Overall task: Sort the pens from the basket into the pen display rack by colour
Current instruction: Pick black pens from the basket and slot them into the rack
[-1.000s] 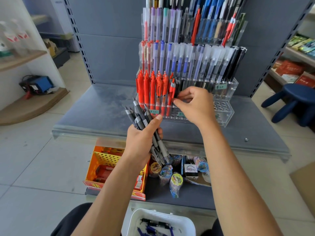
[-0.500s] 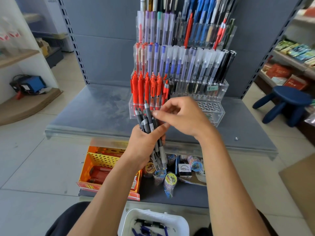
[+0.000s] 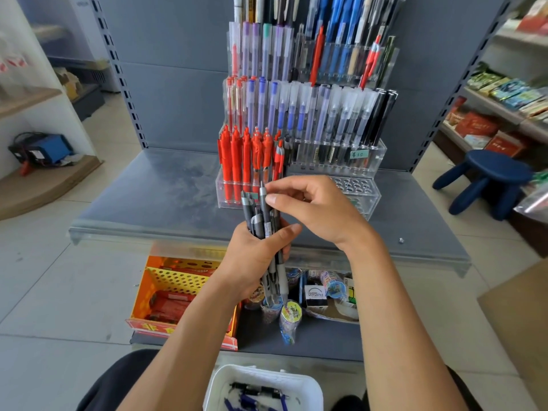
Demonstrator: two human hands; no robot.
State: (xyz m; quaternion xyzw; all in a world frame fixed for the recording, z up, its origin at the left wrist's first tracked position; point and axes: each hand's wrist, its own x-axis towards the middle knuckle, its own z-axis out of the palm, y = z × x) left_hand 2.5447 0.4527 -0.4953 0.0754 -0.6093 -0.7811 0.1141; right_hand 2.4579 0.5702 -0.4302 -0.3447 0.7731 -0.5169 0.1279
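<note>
My left hand (image 3: 255, 256) grips a bundle of several grey-black pens (image 3: 257, 221), held upright in front of the clear tiered pen rack (image 3: 367, 203). My right hand (image 3: 314, 209) pinches the top of one grey pen (image 3: 263, 200) in that bundle. The rack's lowest tier holds red pens (image 3: 237, 161) at its left and bare holes at its right. Higher tiers carry red, blue, purple and black pens. The white basket (image 3: 219, 384) sits at the bottom edge with black and blue pens inside.
The rack stands on a grey shelf (image 3: 154, 188). Below it are an orange perforated box (image 3: 178, 292) and small printed rolls (image 3: 290, 318). A blue stool (image 3: 489, 179) and a goods shelf (image 3: 504, 108) stand at the right.
My right hand drew back from the red pens in the rack to the bundle and now pinches one grey pen. My left hand raised the bundle closer to the rack.
</note>
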